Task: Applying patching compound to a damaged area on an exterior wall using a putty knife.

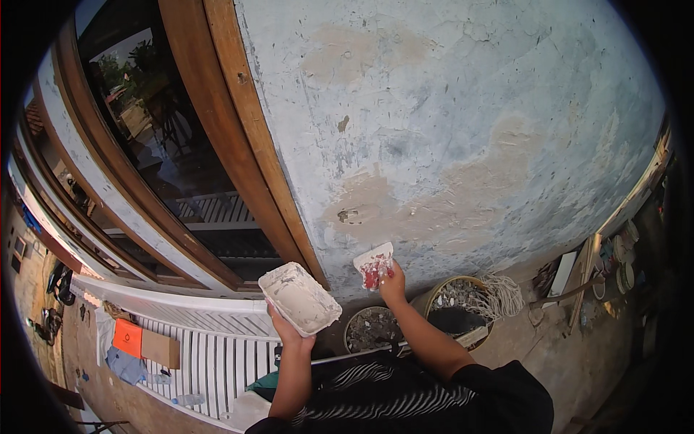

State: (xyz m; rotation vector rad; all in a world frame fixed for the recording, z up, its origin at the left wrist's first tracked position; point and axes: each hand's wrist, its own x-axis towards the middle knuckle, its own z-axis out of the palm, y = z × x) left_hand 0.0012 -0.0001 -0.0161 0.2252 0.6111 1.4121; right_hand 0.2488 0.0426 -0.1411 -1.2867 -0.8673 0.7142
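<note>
My left hand grips a white rectangular tray smeared inside with pale paste. My right hand is closed on a red scraper coated with white paste, held to the right of the tray. Both are in front of a cracked pale-blue wall with beige patches of filler. The fingers under the tray are partly hidden.
A wood-framed window is at left, above a white slatted bench holding an orange box, cloth and bottles. Two buckets of rubble stand by the wall's foot, with leaning planks and clutter at right.
</note>
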